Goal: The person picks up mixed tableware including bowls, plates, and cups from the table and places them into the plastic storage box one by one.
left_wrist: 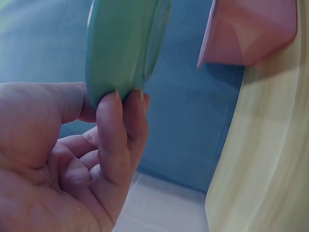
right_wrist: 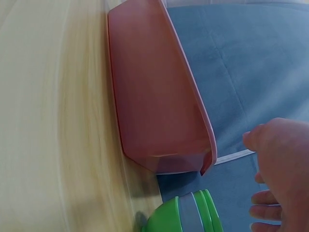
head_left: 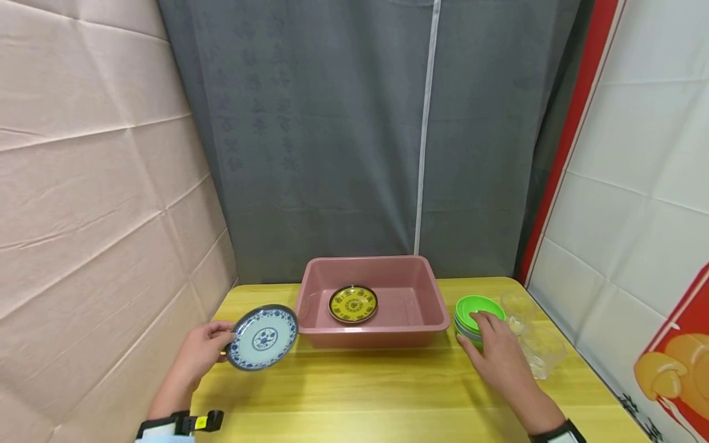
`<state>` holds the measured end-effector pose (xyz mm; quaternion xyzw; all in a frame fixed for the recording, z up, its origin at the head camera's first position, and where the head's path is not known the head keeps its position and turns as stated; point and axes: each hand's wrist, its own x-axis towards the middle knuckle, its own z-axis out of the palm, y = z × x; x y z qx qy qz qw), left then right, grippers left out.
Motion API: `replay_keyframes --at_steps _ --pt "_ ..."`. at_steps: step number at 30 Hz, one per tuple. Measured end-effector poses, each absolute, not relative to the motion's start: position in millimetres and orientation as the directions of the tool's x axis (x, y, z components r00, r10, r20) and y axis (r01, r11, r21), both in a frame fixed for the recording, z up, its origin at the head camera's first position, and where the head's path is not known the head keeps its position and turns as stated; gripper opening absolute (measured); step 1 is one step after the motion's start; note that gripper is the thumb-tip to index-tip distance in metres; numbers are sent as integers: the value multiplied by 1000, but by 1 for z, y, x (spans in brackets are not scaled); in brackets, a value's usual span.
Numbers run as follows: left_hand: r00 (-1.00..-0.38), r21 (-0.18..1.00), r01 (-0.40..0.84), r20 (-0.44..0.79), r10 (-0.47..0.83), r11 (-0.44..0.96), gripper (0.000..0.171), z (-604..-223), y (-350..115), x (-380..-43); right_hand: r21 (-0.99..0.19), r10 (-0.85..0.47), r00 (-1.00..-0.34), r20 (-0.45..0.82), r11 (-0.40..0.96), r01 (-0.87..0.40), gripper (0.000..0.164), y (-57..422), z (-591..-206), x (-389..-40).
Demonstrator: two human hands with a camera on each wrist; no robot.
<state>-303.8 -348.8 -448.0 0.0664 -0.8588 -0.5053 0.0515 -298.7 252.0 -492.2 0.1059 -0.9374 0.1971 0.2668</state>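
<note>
My left hand (head_left: 205, 349) pinches a blue-and-white patterned plate (head_left: 263, 337) by its rim, thumb on one side and fingers on the other. The plate is held up tilted, left of the pink basin (head_left: 371, 337); in the left wrist view its pale green side (left_wrist: 120, 53) shows edge-on. Inside the basin lies a yellow plate (head_left: 353, 304) with a dark rim. Beside a stack of small bowls (head_left: 475, 306), green with a greyish one among them, is my right hand (head_left: 498, 351). In the right wrist view its loosely bent fingers (right_wrist: 266, 212) stand apart from the bowls (right_wrist: 186, 215).
Transparent cups or bowls (head_left: 543, 351) stand right of the stack, partly behind the right hand. A wooden table (head_left: 354, 394) carries everything. A grey curtain (head_left: 332, 154) hangs behind, with a beige cloth wall (head_left: 100, 215) at left and a white one (head_left: 626, 215) at right.
</note>
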Motion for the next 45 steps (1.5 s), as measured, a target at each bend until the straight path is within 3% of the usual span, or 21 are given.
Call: replay_keyframes --at_steps 5,15,25,34,45 --pt "-991 883 -36 28 -128 468 33 -445 -332 -311 -338 -99 -838 537 884 -321 56 249 -488 -300" --pt "-996 898 -12 27 -82 440 31 -440 -295 -324 -567 -112 -870 481 717 -406 48 228 -476 -302" --pt "-999 908 -7 15 -49 418 26 -440 -260 -331 -732 -128 -944 303 603 -317 49 196 -463 -309" --pt "-1000 920 16 25 -17 391 22 -446 -222 -333 -810 -188 -935 301 468 -354 36 156 -462 -314" --pt "-997 928 80 77 22 364 18 -448 -187 -338 -923 -234 -958 166 306 -235 38 126 -461 -312"
